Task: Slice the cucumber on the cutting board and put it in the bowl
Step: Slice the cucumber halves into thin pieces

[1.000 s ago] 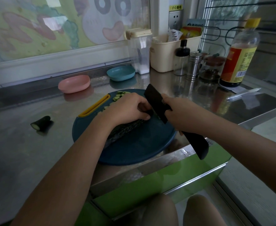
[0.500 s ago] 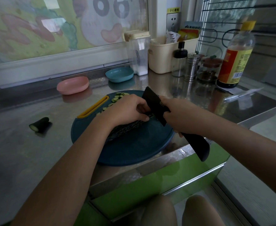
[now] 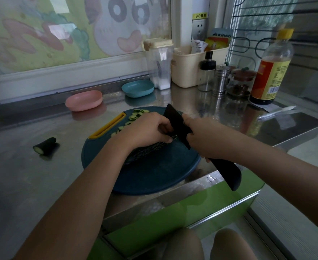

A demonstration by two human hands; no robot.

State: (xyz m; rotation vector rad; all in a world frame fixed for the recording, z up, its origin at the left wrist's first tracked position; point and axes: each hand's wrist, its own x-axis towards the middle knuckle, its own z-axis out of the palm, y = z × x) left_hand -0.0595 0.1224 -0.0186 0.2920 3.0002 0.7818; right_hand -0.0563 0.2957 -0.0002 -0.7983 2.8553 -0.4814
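Well to the left of the left hand, I saw a cut cucumber stub (image 3: 45,145) lying alone on the steel tabletop (image 3: 23,184). Beyond that hand and to its left sat a pink bowl (image 3: 84,100), apart from the round blue cutting board (image 3: 154,177). Thin slices (image 3: 135,115) lay scattered on the board just beyond the left hand's knuckles, beside the board's yellow handle slot. The left hand (image 3: 145,131) was curled down over the cucumber (image 3: 145,152), gripping it near the cut end, while the rest ran back under the wrist. A teal bowl (image 3: 138,88) sat farther back, near the wall. Just right of the left hand's fingers stood the black knife (image 3: 176,122), its blade tilted and close against them, edge down at the cucumber. The right hand (image 3: 207,137) was clenched round the knife, whose handle stuck out behind it past the tabletop's edge. Beyond the right hand stood a glass jar (image 3: 240,83) and a sauce bottle (image 3: 270,72).
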